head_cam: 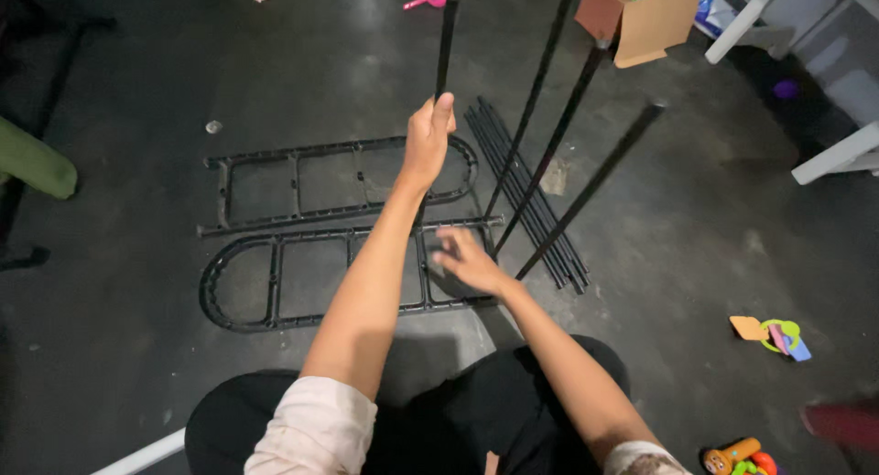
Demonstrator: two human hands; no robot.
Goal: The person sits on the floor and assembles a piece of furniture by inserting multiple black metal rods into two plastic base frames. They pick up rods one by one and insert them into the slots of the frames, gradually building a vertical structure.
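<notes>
Left hand [428, 136] grips upright black rod [446, 45]; brown carton [645, 22] far right.

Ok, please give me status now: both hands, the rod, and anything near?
Left hand shut on upright black rod. Right hand open, blurred, over the near frame. Three rods stand upright beside; spare rods on floor.

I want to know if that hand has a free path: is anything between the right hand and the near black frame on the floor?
Nothing visible does. The right hand hovers over the end of the near black frame; the three standing rods rise beside it, farther right.
</notes>
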